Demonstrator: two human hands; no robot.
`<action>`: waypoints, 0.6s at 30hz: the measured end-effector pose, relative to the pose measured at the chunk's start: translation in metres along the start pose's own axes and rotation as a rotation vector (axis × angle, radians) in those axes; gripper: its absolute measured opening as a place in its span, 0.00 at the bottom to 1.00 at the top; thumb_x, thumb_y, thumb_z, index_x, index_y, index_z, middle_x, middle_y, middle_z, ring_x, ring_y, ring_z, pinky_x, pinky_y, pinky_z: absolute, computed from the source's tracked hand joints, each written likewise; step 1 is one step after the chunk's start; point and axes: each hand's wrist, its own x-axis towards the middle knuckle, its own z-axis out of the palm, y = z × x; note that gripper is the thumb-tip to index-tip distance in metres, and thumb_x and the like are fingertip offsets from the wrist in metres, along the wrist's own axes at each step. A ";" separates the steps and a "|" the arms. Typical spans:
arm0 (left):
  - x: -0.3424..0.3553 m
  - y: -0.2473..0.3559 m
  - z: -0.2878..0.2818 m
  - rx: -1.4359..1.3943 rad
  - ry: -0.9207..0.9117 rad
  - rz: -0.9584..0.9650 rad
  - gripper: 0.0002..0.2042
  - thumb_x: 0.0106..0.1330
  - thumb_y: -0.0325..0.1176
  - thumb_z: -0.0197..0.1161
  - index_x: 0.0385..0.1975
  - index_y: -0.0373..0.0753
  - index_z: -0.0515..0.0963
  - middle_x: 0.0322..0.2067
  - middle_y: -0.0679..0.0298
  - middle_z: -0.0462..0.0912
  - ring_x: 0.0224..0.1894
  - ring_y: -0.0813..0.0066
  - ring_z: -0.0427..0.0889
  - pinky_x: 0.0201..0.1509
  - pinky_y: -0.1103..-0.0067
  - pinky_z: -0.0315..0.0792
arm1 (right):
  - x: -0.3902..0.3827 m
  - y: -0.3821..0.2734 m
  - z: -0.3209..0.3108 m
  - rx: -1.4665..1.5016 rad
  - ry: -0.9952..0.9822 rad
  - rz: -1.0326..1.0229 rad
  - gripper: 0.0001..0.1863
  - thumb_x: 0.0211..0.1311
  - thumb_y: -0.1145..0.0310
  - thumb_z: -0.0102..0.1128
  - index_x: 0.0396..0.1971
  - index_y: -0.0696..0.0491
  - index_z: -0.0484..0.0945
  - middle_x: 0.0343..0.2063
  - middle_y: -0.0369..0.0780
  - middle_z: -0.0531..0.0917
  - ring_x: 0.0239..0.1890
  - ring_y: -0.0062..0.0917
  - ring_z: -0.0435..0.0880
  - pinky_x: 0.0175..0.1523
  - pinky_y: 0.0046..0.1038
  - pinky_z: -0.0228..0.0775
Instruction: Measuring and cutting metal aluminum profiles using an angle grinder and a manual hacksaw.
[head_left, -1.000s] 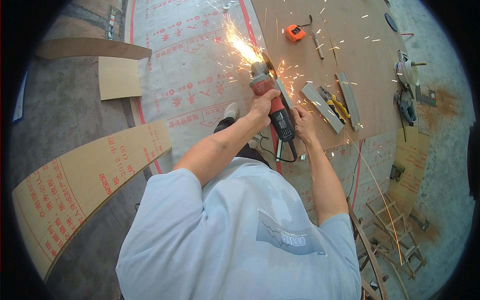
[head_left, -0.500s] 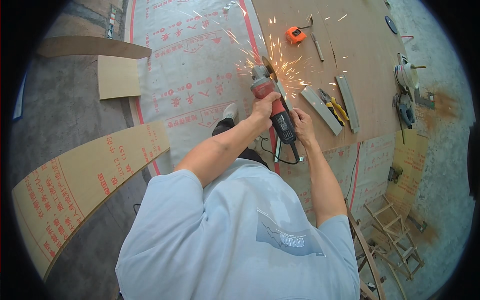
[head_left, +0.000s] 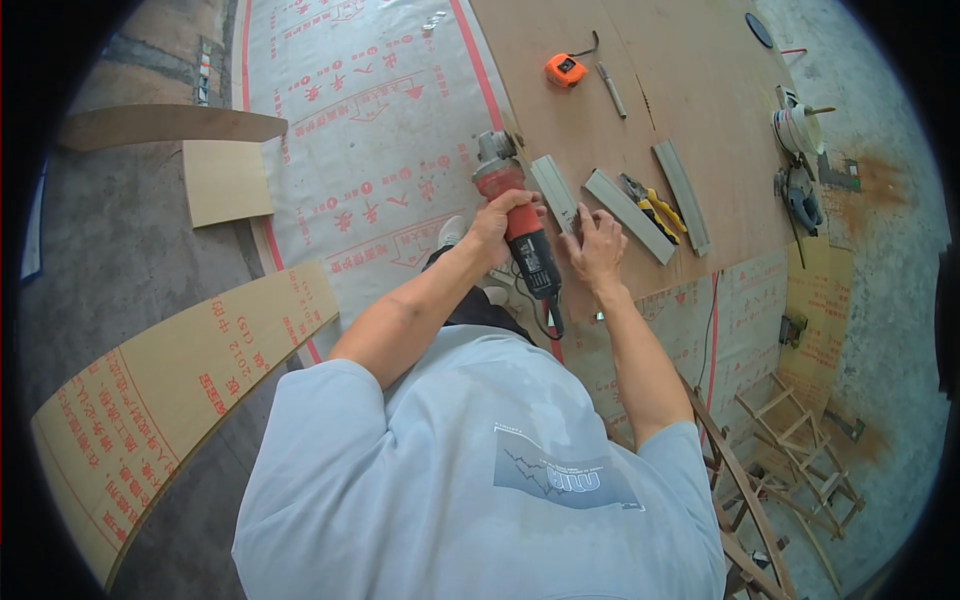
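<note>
My left hand (head_left: 495,228) is wrapped round the red and black body of an angle grinder (head_left: 534,262), its metal head and disc pointing away from me. The disc, seen nearly edge-on, is beside the wooden board's left edge. My right hand (head_left: 598,245) has its fingers apart, the fingertips at the near end of a short grey channel strip (head_left: 553,190) on the board. Right of it lie a second grey strip (head_left: 630,216) and a third grey strip (head_left: 682,197), with yellow-handled pliers (head_left: 655,208) between them.
An orange tape measure (head_left: 566,70) and a marker pen (head_left: 611,90) lie farther up the wooden board (head_left: 690,90). The grinder's cord hangs near my legs. Curved panels (head_left: 190,370) lie left, a white bucket (head_left: 798,130) and a power tool (head_left: 803,205) right, and a wooden frame (head_left: 800,445) lower right.
The sparks have stopped. My left hand has drawn the grinder left, off the strip. My right hand's fingers have spread, and the strip now lies in plain view on the board.
</note>
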 end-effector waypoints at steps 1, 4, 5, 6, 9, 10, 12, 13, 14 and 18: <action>0.003 -0.001 -0.003 0.043 0.005 -0.007 0.19 0.62 0.38 0.67 0.49 0.35 0.78 0.43 0.56 0.85 0.47 0.64 0.85 0.54 0.66 0.80 | -0.001 -0.002 0.002 -0.002 0.001 0.008 0.32 0.61 0.61 0.68 0.66 0.47 0.73 0.57 0.46 0.73 0.58 0.44 0.74 0.58 0.42 0.70; 0.011 -0.003 -0.008 0.048 0.015 0.028 0.21 0.62 0.37 0.67 0.53 0.36 0.75 0.43 0.55 0.85 0.46 0.64 0.85 0.53 0.66 0.80 | -0.004 -0.007 0.004 0.147 -0.085 0.114 0.35 0.58 0.62 0.71 0.67 0.48 0.71 0.52 0.47 0.76 0.55 0.45 0.76 0.59 0.42 0.71; 0.013 -0.004 -0.009 0.047 0.017 0.045 0.21 0.62 0.37 0.68 0.53 0.37 0.75 0.43 0.54 0.85 0.46 0.64 0.86 0.52 0.66 0.81 | -0.005 -0.007 0.003 0.273 -0.119 0.068 0.35 0.58 0.63 0.71 0.67 0.48 0.71 0.51 0.47 0.77 0.54 0.45 0.77 0.59 0.42 0.72; 0.015 -0.004 -0.012 0.046 0.016 0.040 0.21 0.62 0.37 0.68 0.53 0.37 0.75 0.43 0.54 0.85 0.46 0.64 0.86 0.52 0.66 0.81 | -0.006 -0.008 0.001 0.399 -0.153 0.022 0.35 0.58 0.64 0.71 0.67 0.48 0.71 0.49 0.47 0.77 0.53 0.45 0.78 0.59 0.42 0.72; 0.020 -0.003 -0.018 0.063 -0.031 -0.002 0.20 0.62 0.36 0.68 0.51 0.38 0.74 0.43 0.53 0.86 0.45 0.64 0.86 0.52 0.66 0.81 | -0.008 -0.012 0.004 0.526 -0.186 0.084 0.35 0.59 0.66 0.71 0.67 0.48 0.71 0.47 0.47 0.79 0.50 0.43 0.81 0.58 0.40 0.74; 0.022 -0.003 -0.019 0.051 -0.041 0.010 0.18 0.60 0.35 0.70 0.48 0.39 0.75 0.40 0.54 0.86 0.42 0.64 0.86 0.48 0.66 0.82 | -0.007 -0.013 0.003 0.523 -0.188 0.090 0.35 0.59 0.66 0.71 0.67 0.48 0.71 0.47 0.47 0.79 0.50 0.43 0.81 0.58 0.40 0.74; 0.024 -0.003 -0.019 0.039 -0.053 0.015 0.17 0.59 0.33 0.71 0.45 0.40 0.75 0.38 0.55 0.87 0.40 0.65 0.87 0.44 0.66 0.82 | -0.005 -0.014 -0.002 0.532 -0.196 0.088 0.35 0.59 0.69 0.70 0.68 0.48 0.71 0.46 0.47 0.80 0.44 0.35 0.86 0.53 0.33 0.78; 0.024 -0.003 -0.019 0.029 -0.039 0.007 0.17 0.58 0.33 0.71 0.45 0.39 0.75 0.37 0.55 0.87 0.39 0.65 0.87 0.45 0.66 0.82 | -0.004 -0.015 -0.003 0.531 -0.196 0.093 0.35 0.59 0.69 0.70 0.68 0.48 0.71 0.46 0.47 0.80 0.44 0.35 0.86 0.53 0.33 0.78; 0.025 -0.003 -0.019 0.020 -0.026 0.000 0.17 0.58 0.32 0.71 0.45 0.39 0.75 0.37 0.56 0.87 0.39 0.65 0.87 0.45 0.66 0.82 | -0.004 -0.017 -0.005 0.518 -0.198 0.100 0.34 0.59 0.69 0.70 0.68 0.47 0.71 0.46 0.46 0.80 0.44 0.35 0.86 0.53 0.33 0.78; 0.031 -0.003 -0.023 0.086 -0.041 0.019 0.17 0.61 0.37 0.69 0.47 0.39 0.74 0.42 0.52 0.87 0.42 0.62 0.87 0.51 0.66 0.82 | -0.003 -0.018 -0.004 0.491 -0.203 0.122 0.34 0.58 0.68 0.71 0.66 0.47 0.73 0.45 0.44 0.82 0.47 0.38 0.84 0.55 0.37 0.76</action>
